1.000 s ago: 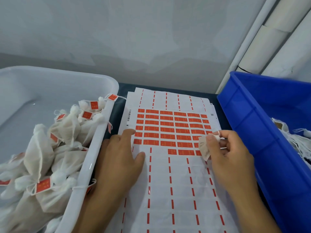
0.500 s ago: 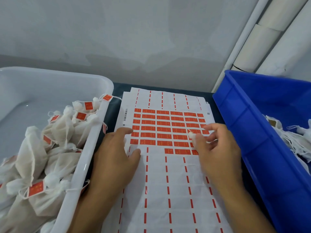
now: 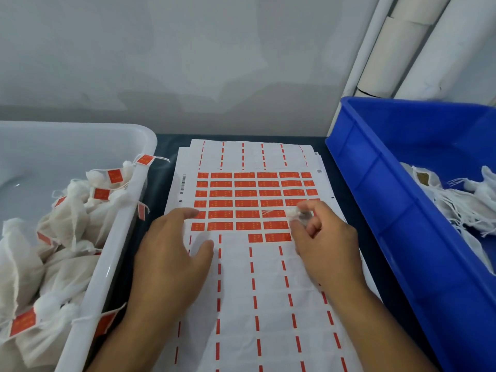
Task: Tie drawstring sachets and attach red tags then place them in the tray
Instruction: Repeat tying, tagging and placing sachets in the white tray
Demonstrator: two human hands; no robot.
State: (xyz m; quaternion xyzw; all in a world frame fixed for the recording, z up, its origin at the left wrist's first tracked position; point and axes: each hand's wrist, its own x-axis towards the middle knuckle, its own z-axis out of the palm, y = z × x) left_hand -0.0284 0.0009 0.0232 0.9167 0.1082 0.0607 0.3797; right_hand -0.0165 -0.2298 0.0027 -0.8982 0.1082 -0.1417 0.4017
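Note:
A white label sheet (image 3: pixel 241 285) with rows of red tags (image 3: pixel 244 204) lies flat in the middle. My left hand (image 3: pixel 171 253) presses palm down on the sheet's left side, fingers spread and holding nothing. My right hand (image 3: pixel 324 242) pinches a small white sachet (image 3: pixel 292 212) over the right end of the red rows; its drawstring ends trail left across a tag. Most of the sachet is hidden under my fingers. The white tray (image 3: pixel 112 253) on the left holds several tied sachets with red tags (image 3: pixel 67 224).
A blue bin (image 3: pixel 402 210) on the right holds untied white sachets (image 3: pixel 464 205). More label sheets lie stacked under the top one. A grey wall and white pipes (image 3: pixel 397 49) stand behind. The dark tabletop (image 3: pixel 161 178) shows between tray and sheet.
My right hand has turned the sachet and brought it lower over the red tags, with the string ends now trailing left. My left hand stays pressed on the sheet.

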